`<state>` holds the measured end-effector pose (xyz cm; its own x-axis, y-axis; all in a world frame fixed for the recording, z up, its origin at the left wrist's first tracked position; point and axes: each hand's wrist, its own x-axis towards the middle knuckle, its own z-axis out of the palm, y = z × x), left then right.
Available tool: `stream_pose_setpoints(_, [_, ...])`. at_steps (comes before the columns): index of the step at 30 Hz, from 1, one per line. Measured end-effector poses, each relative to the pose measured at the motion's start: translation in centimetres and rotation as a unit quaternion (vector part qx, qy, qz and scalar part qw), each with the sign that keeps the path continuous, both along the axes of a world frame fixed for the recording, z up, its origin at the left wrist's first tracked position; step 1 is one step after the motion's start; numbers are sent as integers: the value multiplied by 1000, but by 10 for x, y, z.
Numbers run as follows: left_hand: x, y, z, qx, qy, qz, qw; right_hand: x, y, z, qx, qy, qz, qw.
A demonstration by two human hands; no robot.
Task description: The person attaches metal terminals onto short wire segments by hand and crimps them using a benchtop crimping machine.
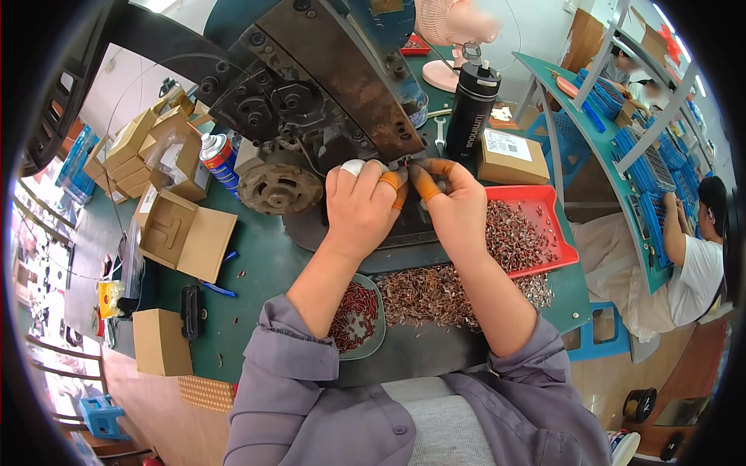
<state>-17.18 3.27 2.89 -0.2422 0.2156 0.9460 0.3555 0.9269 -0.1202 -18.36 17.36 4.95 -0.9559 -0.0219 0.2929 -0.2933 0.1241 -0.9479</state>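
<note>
At the tooling of a dark metal press (342, 85), my left hand (359, 203) and my right hand (456, 208) come close together, fingertips pinched. Between them shows a tiny dark part, too small to name. Orange covers sit on fingers of both hands, and one left finger has a white wrap. Below my left hand stands a green bowl (378, 330) of small dark red parts. Under my right forearm lies a heap of small metal pieces (423, 297). Beside it a red tray (571, 252) holds more of them.
A black bottle (472, 109), a wrench (440, 132) and a cardboard box (511, 158) stand right of the press. On the left are a spray can (220, 163), an open carton (190, 237) and blue-handled pliers (219, 289). A co-worker (695, 256) sits at another bench.
</note>
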Motion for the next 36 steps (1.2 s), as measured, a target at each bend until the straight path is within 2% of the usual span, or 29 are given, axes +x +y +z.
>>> stream_pose_setpoints(3, [-1,-1,-3,-1,1,-2,1000,6,-2,10,-38,-52,29,997])
stream_pose_setpoints(10, [-1,-2,1,0,11,0,1000,-2,-4,12,-32,-77,38,996])
stream_pose_setpoints(12, [9,-1,5,6,-11,1,1000,-3,-2,7,-79,-91,58,991])
stream_pose_setpoints(14, [31,-4,19,33,-90,1,995,9,18,18,-32,-88,65,993])
stream_pose_setpoints(15, [52,-7,29,58,-204,-2,977,13,34,22,14,-78,55,995])
stream_pose_setpoints(16, [71,-15,32,59,-209,2,976,16,50,24,62,-66,47,995])
stream_pose_setpoints(18, [110,-34,33,96,-436,-45,894,22,86,20,140,-47,34,988])
stream_pose_setpoints(19, [131,-38,33,101,-447,-35,888,26,102,17,175,-36,26,984])
stream_pose_setpoints(21, [166,-44,35,46,-619,50,783,43,115,10,206,-37,33,977])
stream_pose_setpoints(22, [173,-46,25,53,-626,60,776,55,117,9,185,-75,59,978])
stream_pose_setpoints(24, [183,-49,-4,-9,-550,72,832,76,113,0,161,-114,93,976])
stream_pose_setpoints(27, [171,-48,-26,20,-514,62,855,97,96,-15,145,-146,218,954])
stream_pose_setpoints(29, [160,-43,-31,34,-474,42,879,102,86,-21,143,-160,228,950])
stream_pose_setpoints(36, [153,-39,-35,47,-424,44,903,113,75,-33,156,-168,261,938])
